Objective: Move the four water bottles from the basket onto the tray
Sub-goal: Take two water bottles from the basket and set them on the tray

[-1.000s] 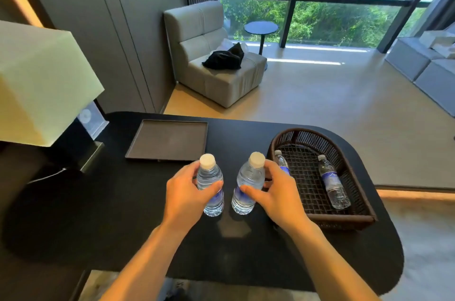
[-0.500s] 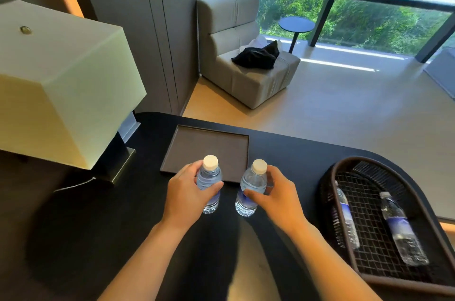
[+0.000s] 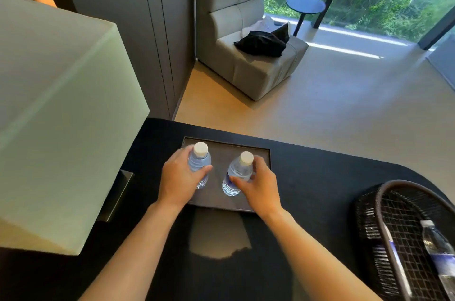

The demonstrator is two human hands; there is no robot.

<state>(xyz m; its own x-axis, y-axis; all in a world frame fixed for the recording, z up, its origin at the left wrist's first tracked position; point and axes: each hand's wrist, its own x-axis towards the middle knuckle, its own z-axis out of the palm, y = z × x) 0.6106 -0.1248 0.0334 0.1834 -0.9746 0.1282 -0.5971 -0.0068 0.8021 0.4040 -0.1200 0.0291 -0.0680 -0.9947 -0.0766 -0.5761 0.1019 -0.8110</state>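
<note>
Two bottles stand upright over the tray (image 3: 256,153) — the left bottle (image 3: 200,163) clasped in the left hand (image 3: 181,179), the right bottle (image 3: 237,174) clasped in the right hand (image 3: 258,188). Whether their bases touch the tray surface or hover just above it cannot be told. Both hands wrap the bottles' midsections, fingers closed around the plastic. Two more bottles, one (image 3: 437,249) in plain sight and another (image 3: 394,246) half hidden by the rim, lie on their sides in the basket (image 3: 369,227) at the table's (image 3: 320,177) right end. A lamp (image 3: 61,116) looms close on the left. The risk from here: slim, top-heavy bottles may tip if released off-level — or knock each other, standing near together.
</note>
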